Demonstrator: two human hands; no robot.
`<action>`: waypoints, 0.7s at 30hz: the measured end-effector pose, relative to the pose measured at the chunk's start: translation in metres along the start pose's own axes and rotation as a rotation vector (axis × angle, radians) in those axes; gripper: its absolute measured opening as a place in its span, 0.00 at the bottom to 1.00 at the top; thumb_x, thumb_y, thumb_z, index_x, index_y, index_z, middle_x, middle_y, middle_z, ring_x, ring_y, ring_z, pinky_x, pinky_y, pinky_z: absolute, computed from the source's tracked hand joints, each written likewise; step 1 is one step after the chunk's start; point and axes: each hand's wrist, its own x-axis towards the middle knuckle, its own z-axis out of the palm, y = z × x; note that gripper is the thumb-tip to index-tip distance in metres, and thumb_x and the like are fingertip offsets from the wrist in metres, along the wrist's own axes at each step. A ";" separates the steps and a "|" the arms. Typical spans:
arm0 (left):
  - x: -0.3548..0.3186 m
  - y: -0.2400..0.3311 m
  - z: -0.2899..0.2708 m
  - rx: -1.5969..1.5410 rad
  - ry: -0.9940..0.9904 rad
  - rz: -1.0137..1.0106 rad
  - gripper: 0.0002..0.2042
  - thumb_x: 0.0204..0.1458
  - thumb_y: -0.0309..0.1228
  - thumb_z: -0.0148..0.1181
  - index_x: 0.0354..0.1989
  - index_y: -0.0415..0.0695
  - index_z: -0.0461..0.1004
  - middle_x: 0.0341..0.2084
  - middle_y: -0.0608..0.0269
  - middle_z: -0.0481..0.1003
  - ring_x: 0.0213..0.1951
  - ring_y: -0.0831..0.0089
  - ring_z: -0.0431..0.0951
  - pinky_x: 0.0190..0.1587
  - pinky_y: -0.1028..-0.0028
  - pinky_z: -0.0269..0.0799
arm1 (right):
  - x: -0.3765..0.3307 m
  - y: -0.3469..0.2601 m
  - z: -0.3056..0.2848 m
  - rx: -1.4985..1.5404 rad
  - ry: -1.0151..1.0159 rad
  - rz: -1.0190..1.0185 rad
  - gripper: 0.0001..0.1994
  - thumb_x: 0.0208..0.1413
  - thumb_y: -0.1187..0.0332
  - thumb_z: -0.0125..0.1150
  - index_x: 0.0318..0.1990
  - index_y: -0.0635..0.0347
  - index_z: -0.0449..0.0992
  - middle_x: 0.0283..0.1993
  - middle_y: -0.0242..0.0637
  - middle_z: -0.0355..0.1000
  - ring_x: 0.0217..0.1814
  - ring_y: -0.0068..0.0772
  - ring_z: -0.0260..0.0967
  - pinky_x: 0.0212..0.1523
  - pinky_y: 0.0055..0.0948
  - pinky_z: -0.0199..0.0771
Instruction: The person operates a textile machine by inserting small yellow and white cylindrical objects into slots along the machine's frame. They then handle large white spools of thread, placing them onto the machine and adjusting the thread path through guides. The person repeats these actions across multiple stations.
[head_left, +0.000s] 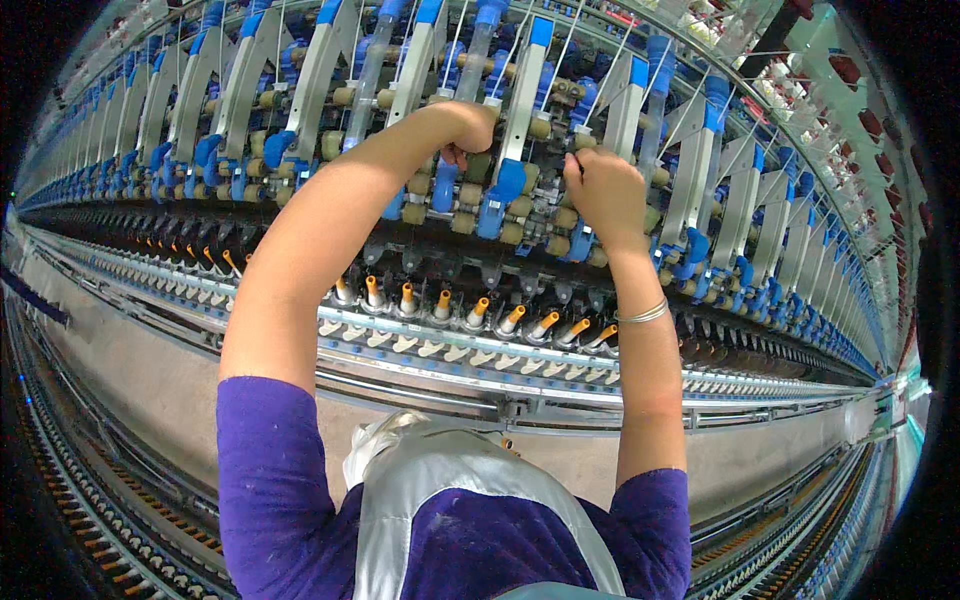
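Note:
Both my arms reach up to the drafting section of a long spinning machine. My left hand (472, 128) is bent at the wrist, its fingers curled down beside a clear suction tube and a blue plastic piece (444, 188). Anything between those fingers is hidden. My right hand (608, 195) is closed, thumb and forefinger together at the rollers (560, 218) on the other side of a grey, blue-tipped pressure arm (520, 95); what it grips does not show. A blue lever (505, 185) at the foot of that arm lies between my hands.
A row of spindles with orange tops (444, 303) runs below the rollers, above a metal rail (430, 400). More pressure arms (245, 75) stretch to both sides. White bobbins (790, 75) hang at the upper right. Another spindle row (120, 540) stands behind me, across the aisle floor (170, 370).

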 end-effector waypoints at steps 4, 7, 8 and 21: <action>0.005 0.001 0.004 0.018 0.002 -0.028 0.12 0.53 0.21 0.42 0.40 0.29 0.71 0.32 0.47 0.78 0.27 0.63 0.82 0.23 0.64 0.79 | -0.002 0.002 0.000 -0.007 -0.004 0.002 0.16 0.57 0.59 0.52 0.23 0.60 0.75 0.24 0.42 0.71 0.27 0.46 0.72 0.30 0.41 0.72; -0.005 0.008 0.012 0.180 0.019 -0.051 0.11 0.53 0.20 0.44 0.39 0.33 0.74 0.30 0.45 0.78 0.27 0.62 0.82 0.22 0.62 0.78 | -0.003 0.003 -0.003 -0.002 0.049 -0.043 0.16 0.57 0.59 0.52 0.23 0.58 0.75 0.25 0.41 0.73 0.28 0.44 0.74 0.31 0.41 0.74; -0.013 0.010 0.017 0.192 0.087 -0.095 0.08 0.53 0.22 0.49 0.37 0.37 0.76 0.31 0.46 0.78 0.28 0.59 0.81 0.25 0.61 0.77 | -0.005 0.004 -0.004 -0.012 0.004 -0.024 0.17 0.58 0.58 0.51 0.23 0.59 0.75 0.26 0.41 0.73 0.28 0.45 0.73 0.30 0.42 0.74; -0.073 -0.088 0.159 0.139 1.229 -0.041 0.10 0.47 0.39 0.64 0.30 0.45 0.80 0.22 0.52 0.77 0.23 0.52 0.78 0.27 0.59 0.73 | -0.016 -0.003 -0.003 0.033 0.075 0.020 0.19 0.59 0.56 0.51 0.21 0.58 0.73 0.24 0.40 0.71 0.24 0.42 0.72 0.25 0.38 0.72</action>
